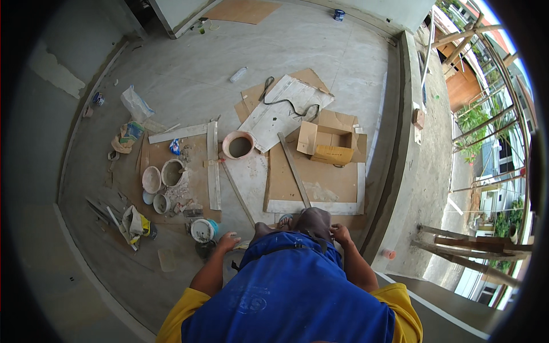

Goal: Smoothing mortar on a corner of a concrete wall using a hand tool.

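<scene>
Blue cloth (286,294) lies nearest, yellow sleeves (182,314) flanking it. The left hand (230,242) — slack, visibly holding nothing — hangs near a round, blue-sided plastic tub (214,228); the right hand (341,233) (grip impossible to tell) is beside a knee (316,219).

The left hand (229,242) and right hand (341,234) flank the legs (315,220), both forearms (208,272) reaching forward.

Grey floor (189,74), patchy grey wall (43,131)
</scene>
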`<state>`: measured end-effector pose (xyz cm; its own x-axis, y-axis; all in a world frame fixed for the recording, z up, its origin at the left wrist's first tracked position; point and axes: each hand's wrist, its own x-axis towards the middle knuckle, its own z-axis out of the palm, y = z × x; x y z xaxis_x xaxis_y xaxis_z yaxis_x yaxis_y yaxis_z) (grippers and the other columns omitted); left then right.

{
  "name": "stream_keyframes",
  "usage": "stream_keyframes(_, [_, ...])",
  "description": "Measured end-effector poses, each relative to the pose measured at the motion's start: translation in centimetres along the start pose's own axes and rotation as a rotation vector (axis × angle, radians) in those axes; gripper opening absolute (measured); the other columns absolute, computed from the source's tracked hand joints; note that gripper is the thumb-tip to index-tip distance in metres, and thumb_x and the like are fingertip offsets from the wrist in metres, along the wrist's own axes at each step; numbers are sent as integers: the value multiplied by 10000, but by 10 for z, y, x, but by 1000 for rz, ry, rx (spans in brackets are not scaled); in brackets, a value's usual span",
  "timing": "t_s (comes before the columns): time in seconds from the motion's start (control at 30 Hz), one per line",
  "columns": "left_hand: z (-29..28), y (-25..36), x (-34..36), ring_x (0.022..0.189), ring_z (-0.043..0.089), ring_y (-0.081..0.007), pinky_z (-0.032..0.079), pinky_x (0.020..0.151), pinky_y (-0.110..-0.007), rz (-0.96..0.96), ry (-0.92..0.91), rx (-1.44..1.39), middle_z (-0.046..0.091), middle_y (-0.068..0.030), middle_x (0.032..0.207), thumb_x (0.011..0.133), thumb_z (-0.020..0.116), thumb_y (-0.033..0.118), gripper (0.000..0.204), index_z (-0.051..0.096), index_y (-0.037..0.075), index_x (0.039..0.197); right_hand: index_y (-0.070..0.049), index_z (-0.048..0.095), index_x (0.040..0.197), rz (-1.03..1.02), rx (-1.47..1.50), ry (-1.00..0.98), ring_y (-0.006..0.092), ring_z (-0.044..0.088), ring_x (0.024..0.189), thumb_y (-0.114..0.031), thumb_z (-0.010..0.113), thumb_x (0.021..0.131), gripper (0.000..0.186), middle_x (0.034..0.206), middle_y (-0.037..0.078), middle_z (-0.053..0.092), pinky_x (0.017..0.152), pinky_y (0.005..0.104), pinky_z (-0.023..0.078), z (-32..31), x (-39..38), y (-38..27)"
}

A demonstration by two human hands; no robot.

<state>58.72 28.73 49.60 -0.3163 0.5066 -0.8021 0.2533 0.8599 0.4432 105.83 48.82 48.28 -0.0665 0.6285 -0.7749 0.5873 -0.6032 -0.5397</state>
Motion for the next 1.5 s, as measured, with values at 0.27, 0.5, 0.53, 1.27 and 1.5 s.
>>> stream_keyframes(0.27, [8,48,42,763,692,-235,557,653,-349,-45,-38,-361,683,-165,1021,816,714,257,494,578,21,1228,13,676,1018,75,-257,-59,140,645,724,-307,681,848,363,825,86,689,560,288,485,-13,76,-44])
stream_keyframes(0.5, [-40,113,98,802,698,-229,503,865,-358,-79,115,-425,680,-171,1068,829,708,297,504,570,30,1234,-9,690,949,110,-291,-151,194,652,598,-277,601,838,302,734,91,664,500,335,530,-65,187,-116])
stream_keyframes(0.53, [-54,124,100,802,698,-229,503,865,-358,-83,141,-444,680,-171,1068,829,708,297,504,570,30,1234,-20,688,933,183,-210,-144,188,640,579,-264,602,839,275,718,76,651,483,331,522,-72,202,-139])
stream_keyframes(1.27, [-186,231,272,711,694,-236,514,541,-366,-418,179,-595,686,-125,936,830,730,346,575,539,47,1283,-15,618,1160,-410,-375,-449,159,666,714,-292,642,905,377,926,95,678,579,276,504,74,451,-633])
stream_keyframes(1.5, [-386,306,389,805,709,-233,523,587,-368,-435,228,-688,651,-97,1126,887,654,349,502,539,84,1297,-48,651,912,-781,-661,-500,220,658,596,-245,678,832,214,895,75,685,634,370,542,76,617,-737])
